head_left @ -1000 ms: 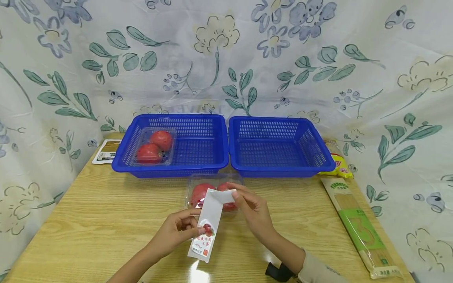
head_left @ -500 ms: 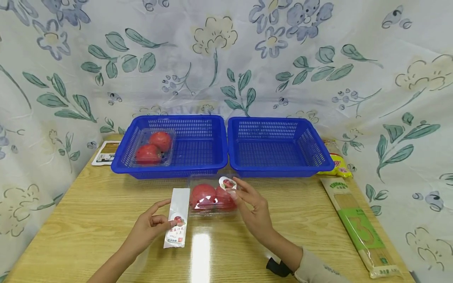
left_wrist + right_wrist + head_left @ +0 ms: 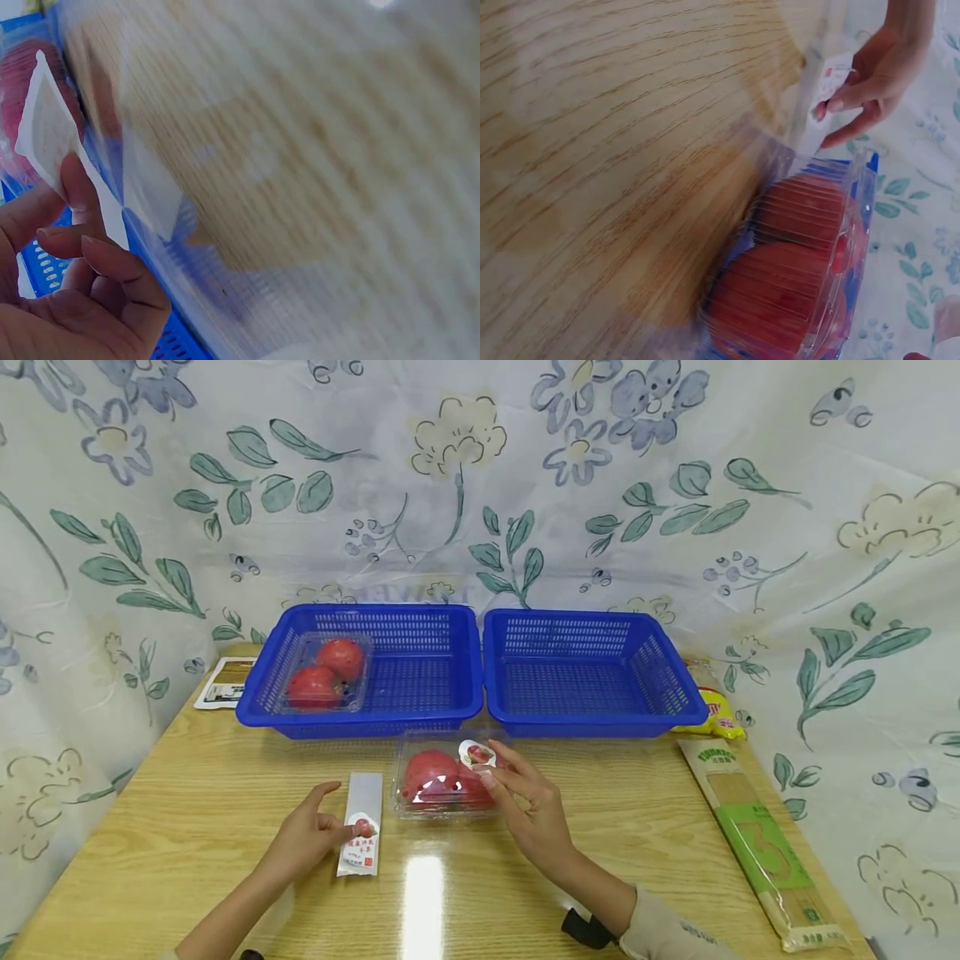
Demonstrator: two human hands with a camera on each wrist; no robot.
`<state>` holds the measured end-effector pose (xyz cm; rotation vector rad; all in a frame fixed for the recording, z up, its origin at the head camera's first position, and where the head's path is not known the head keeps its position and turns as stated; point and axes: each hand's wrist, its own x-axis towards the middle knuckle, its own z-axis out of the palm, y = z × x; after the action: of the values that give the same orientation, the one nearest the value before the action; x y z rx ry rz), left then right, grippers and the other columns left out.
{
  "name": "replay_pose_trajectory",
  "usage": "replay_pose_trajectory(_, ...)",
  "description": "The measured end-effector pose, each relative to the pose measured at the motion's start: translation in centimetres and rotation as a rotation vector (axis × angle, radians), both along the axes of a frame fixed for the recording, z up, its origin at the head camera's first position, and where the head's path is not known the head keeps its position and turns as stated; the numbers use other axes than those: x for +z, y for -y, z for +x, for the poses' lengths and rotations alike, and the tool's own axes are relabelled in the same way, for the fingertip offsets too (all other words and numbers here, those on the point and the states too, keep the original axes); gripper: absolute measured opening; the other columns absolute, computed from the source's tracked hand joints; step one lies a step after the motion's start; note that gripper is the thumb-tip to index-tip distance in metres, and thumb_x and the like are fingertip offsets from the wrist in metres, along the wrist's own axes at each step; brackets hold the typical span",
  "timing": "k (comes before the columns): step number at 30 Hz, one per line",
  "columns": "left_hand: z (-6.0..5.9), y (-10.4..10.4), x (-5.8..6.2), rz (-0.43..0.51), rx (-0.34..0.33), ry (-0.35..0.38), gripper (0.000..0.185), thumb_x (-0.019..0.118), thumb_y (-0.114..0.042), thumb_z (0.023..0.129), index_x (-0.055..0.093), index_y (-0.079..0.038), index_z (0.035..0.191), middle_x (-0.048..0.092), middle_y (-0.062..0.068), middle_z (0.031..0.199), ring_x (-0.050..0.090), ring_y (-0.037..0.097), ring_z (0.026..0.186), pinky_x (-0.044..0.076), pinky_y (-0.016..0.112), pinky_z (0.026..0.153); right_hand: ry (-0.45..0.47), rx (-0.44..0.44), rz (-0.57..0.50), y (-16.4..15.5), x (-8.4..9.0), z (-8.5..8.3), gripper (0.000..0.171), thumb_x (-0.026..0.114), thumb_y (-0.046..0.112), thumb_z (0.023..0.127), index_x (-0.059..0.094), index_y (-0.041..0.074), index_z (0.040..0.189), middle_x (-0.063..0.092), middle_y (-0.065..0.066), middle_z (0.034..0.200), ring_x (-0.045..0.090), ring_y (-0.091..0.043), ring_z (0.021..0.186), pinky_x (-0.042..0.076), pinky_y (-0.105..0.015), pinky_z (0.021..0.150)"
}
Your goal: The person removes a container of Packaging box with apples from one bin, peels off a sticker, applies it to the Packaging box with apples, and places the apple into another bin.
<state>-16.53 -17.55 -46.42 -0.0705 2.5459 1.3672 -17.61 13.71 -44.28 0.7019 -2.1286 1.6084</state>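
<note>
My left hand [image 3: 302,837] pinches a white sticker strip [image 3: 362,797] low over the table, left of the middle. A printed red fruit and red writing fill the strip's lower half. In the left wrist view the thumb and a finger grip the strip [image 3: 49,124] by its edge. My right hand [image 3: 534,806] pinches a round white sticker [image 3: 476,754] with a fruit picture, at the top right of a clear plastic box [image 3: 411,742]. Two round red fruits [image 3: 431,774] sit in that box, the right one partly hidden by the fingers.
Two blue baskets [image 3: 360,720] [image 3: 600,724] stand side by side at the back. The left basket holds another clear box of red fruits [image 3: 317,683]. A noodle pack [image 3: 772,852] and a yellow bag [image 3: 722,714] lie at right; a flat packet [image 3: 225,683] lies at left.
The round sticker has come off the strip in my right hand, over the box. My left hand has carried the strip left and down toward the table.
</note>
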Motion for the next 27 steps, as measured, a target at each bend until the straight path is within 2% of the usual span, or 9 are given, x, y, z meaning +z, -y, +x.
replay_pose_trajectory(4,-0.6,0.1,-0.1,-0.091,0.013,-0.014,0.071,0.076,-0.02,0.088,0.036,0.008,0.139,0.067,0.002,0.072,0.048,0.013,0.063,0.038,0.027,0.058,0.005,-0.013,0.022,0.0,0.0,0.0,0.02,0.063,0.0,0.094,0.075,-0.001,0.11,0.059,-0.014,0.139,0.054,-0.034,0.131,0.048,-0.044,0.102)
replay_pose_trajectory(8,-0.9,0.3,-0.3,-0.199,0.014,-0.04,0.059,0.077,-0.026,0.086,0.045,0.006,0.124,0.07,0.003,0.077,0.054,0.015,0.068,0.039,0.03,0.06,0.015,-0.012,0.029,0.0,-0.1,-0.1,0.018,0.063,0.001,0.095,0.076,-0.001,0.106,0.059,-0.012,0.139,0.053,-0.034,0.132,0.047,-0.044,0.102)
replay_pose_trajectory(11,-1.0,0.4,-0.5,-0.314,0.018,-0.063,0.058,0.079,-0.033,0.084,0.048,0.003,0.117,0.068,0.001,0.076,0.057,0.015,0.067,0.04,0.032,0.057,0.019,-0.01,0.036,0.0,-0.2,0.0,0.017,0.063,0.002,0.094,0.076,-0.001,0.106,0.058,-0.012,0.14,0.053,-0.035,0.132,0.047,-0.042,0.103)
replay_pose_trajectory(15,-0.8,0.4,-0.4,-0.438,0.034,-0.089,0.059,0.078,-0.041,0.083,0.049,0.0,0.114,0.061,0.0,0.071,0.053,0.017,0.061,0.037,0.033,0.052,0.014,-0.019,0.053,0.1,-0.2,0.0,0.018,0.064,0.003,0.094,0.077,0.002,0.107,0.058,-0.012,0.14,0.052,-0.035,0.132,0.046,-0.041,0.104)
replay_pose_trajectory(17,-0.6,0.1,0.0,-0.461,0.053,-0.132,0.055,0.075,-0.041,0.086,0.049,-0.001,0.115,0.06,0.0,0.069,0.05,0.016,0.058,0.035,0.032,0.05,0.007,-0.026,0.062,0.2,-0.3,0.1,0.018,0.064,0.003,0.094,0.077,0.003,0.107,0.059,-0.014,0.139,0.052,-0.035,0.132,0.046,-0.042,0.105)
replay_pose_trajectory(20,-0.6,-0.9,1.2,-0.426,0.102,-0.268,0.04,0.068,-0.036,0.093,0.055,-0.004,0.113,0.056,0.0,0.068,0.046,0.014,0.055,0.033,0.03,0.048,-0.005,-0.034,0.074,0.3,-0.2,0.2,0.018,0.065,0.004,0.093,0.077,0.004,0.107,0.059,-0.016,0.139,0.051,-0.035,0.133,0.045,-0.042,0.107)
replay_pose_trajectory(23,-0.8,-2.8,2.9,-0.321,0.12,-0.434,0.027,0.064,-0.033,0.097,0.066,-0.007,0.104,0.054,-0.001,0.072,0.041,0.009,0.055,0.032,0.027,0.049,-0.035,-0.038,0.09,0.5,-0.2,0.2,0.018,0.067,0.004,0.092,0.077,0.004,0.107,0.059,-0.017,0.138,0.05,-0.037,0.133,0.042,-0.04,0.11)
replay_pose_trajectory(25,-1.0,-4.5,4.1,-0.212,0.087,-0.486,0.025,0.063,-0.031,0.098,0.072,-0.008,0.1,0.054,-0.001,0.076,0.04,0.008,0.054,0.034,0.026,0.049,-0.062,-0.039,0.101,0.7,-0.2,0.2,0.019,0.068,0.004,0.091,0.077,0.005,0.107,0.059,-0.015,0.138,0.049,-0.037,0.134,0.039,-0.04,0.113)
replay_pose_trajectory(27,-1.4,-6.0,5.0,-0.109,0.032,-0.488,0.025,0.064,-0.031,0.097,0.075,-0.007,0.098,0.054,-0.001,0.078,0.04,0.008,0.054,0.036,0.025,0.049,-0.096,-0.034,0.114,1.0,-0.3,0.2,0.02,0.069,0.004,0.09,0.077,0.005,0.108,0.059,-0.015,0.138,0.049,-0.039,0.133,0.037,-0.04,0.114)
